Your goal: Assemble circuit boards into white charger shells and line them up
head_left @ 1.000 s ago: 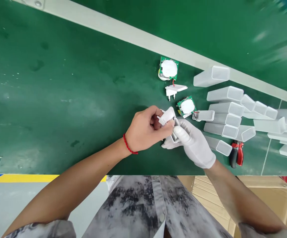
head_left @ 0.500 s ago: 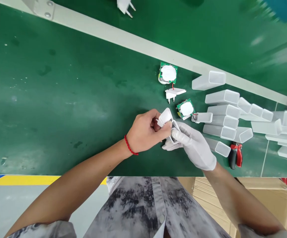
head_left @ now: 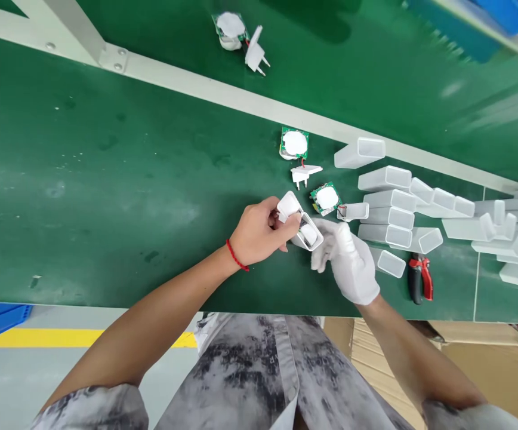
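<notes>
My bare left hand point(head_left: 261, 234), a red string at its wrist, is closed on a white plug cap point(head_left: 289, 205) at the mouth of a translucent white housing point(head_left: 309, 234). My gloved right hand point(head_left: 347, 261) holds that housing from the right with curled fingers. Just beyond lie a green circuit board with a white disc point(head_left: 326, 198), a loose white plug part point(head_left: 304, 173) and a second board point(head_left: 293, 143).
Several translucent rectangular housings point(head_left: 387, 179) are heaped at the right on the green belt point(head_left: 107, 179). Red-handled cutters point(head_left: 420, 278) lie near the front edge. A white rail point(head_left: 205, 89) crosses the belt; beyond it lie another board and plug point(head_left: 255, 54). Cardboard box point(head_left: 487, 352) below right.
The view tilted, revealing the far board and plug. My hands shifted slightly left; the housing's open end now shows between them, the right fingers further back on it.
</notes>
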The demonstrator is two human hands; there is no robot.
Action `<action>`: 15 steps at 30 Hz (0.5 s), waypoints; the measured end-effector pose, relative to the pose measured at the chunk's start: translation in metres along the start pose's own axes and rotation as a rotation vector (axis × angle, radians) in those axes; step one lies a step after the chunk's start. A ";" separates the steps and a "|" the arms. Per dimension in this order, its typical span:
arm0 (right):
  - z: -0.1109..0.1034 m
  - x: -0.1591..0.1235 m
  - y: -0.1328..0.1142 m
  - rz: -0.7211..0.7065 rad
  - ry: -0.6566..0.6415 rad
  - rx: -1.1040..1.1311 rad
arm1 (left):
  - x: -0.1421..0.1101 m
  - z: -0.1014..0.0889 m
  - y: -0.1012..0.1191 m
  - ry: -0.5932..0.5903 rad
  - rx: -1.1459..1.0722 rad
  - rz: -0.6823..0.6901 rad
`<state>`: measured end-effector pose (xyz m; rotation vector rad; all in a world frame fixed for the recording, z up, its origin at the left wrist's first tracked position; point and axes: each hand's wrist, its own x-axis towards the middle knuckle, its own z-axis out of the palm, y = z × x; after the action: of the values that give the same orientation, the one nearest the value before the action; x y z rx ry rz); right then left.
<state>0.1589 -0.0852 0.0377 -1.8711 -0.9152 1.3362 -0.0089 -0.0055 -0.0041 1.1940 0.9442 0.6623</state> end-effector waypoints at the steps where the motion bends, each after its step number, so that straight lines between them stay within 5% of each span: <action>1: -0.001 -0.003 0.003 -0.092 0.077 -0.045 | 0.000 0.000 0.000 -0.003 -0.013 0.000; 3: -0.002 -0.006 0.008 -0.298 0.176 -0.204 | 0.000 0.000 -0.001 -0.010 -0.036 -0.006; 6: 0.004 0.000 0.010 -0.552 0.159 -0.582 | 0.000 0.001 -0.002 -0.019 -0.084 -0.005; 9: 0.011 0.008 0.008 -0.581 0.086 -0.784 | 0.000 0.002 0.001 -0.042 -0.193 0.021; 12: 0.011 0.009 0.001 -0.474 0.017 -0.617 | -0.004 -0.001 0.013 -0.092 -0.238 0.063; 15: 0.000 0.006 -0.013 -0.313 -0.030 -0.144 | -0.018 -0.007 0.041 -0.028 -0.194 0.181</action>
<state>0.1578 -0.0728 0.0453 -1.7268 -1.2894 1.1347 -0.0219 -0.0068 0.0390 1.1204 0.7357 0.8591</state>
